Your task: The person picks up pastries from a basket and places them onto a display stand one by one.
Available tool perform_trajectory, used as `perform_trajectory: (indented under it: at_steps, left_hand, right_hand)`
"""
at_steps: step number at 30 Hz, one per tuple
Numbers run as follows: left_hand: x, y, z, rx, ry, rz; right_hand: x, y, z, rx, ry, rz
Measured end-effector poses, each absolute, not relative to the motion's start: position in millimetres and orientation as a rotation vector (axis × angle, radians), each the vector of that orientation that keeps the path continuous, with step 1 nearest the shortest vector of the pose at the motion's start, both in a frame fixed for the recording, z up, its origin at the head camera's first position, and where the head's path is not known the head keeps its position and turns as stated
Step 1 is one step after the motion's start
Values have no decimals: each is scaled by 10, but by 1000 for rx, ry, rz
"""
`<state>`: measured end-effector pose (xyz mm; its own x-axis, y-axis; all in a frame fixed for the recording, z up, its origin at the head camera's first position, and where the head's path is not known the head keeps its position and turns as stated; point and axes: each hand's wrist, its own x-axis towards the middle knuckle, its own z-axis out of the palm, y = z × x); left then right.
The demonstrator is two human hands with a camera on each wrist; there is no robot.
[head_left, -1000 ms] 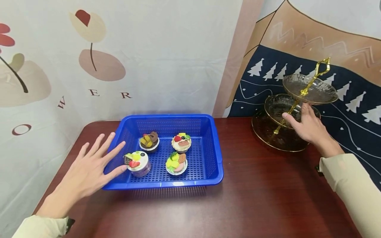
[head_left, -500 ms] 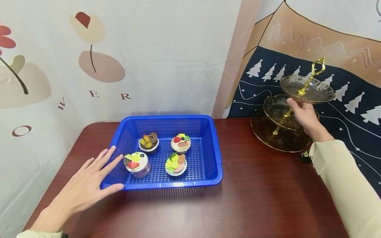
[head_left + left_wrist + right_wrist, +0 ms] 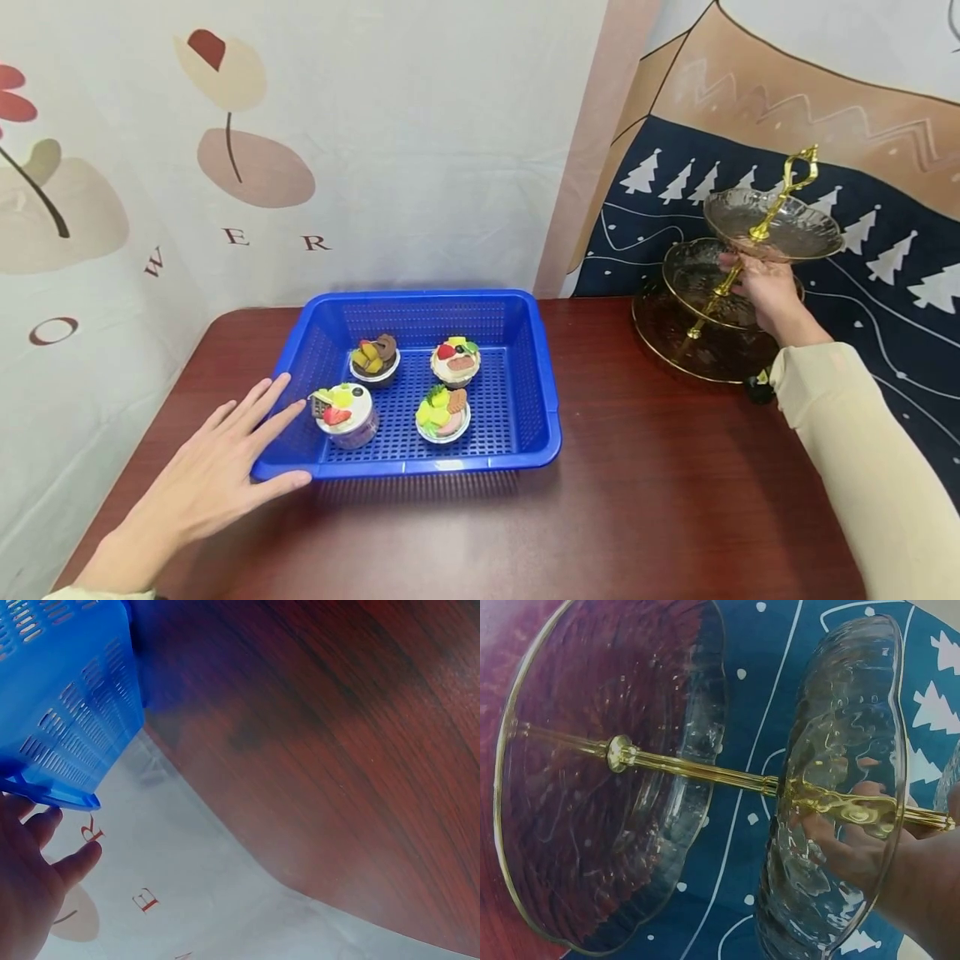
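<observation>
My left hand (image 3: 202, 471) lies with fingers spread at the left rim of a blue plastic basket (image 3: 550, 417). In the left wrist view, the fingertips (image 3: 88, 856) are right at that basket's rim (image 3: 56, 796). Inside the basket sit several small dessert models: a chocolate one (image 3: 375, 358), a fruit tart (image 3: 455, 362), a fruit cup (image 3: 352, 417) and a pineapple-topped one (image 3: 442, 414). At the right, my right hand (image 3: 776, 296) grips the gold post (image 3: 712, 774) of a three-tier glass stand (image 3: 802, 229), just under its top dish; some fingers are hidden behind the glass.
Everything stands on a dark red wooden table (image 3: 622, 500). Behind it hang a pale printed cloth (image 3: 420, 150) and a navy cloth with white trees (image 3: 645, 217), close behind the stand.
My right hand has moved in under the top dish and closed round the post; the stand shifted very slightly left. My left hand has come down lower at the basket's left rim.
</observation>
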<state>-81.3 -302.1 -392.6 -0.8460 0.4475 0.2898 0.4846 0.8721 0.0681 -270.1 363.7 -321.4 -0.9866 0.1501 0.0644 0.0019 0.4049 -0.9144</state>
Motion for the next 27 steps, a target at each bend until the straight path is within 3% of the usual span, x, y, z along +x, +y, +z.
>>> perform_trajectory:
  at_steps: [27]
  left_hand:
    - [-812, -3045, -3919, -735, -2722, -191]
  right_hand:
    - [-2600, 3367, -3232, 119, -2440, 1781]
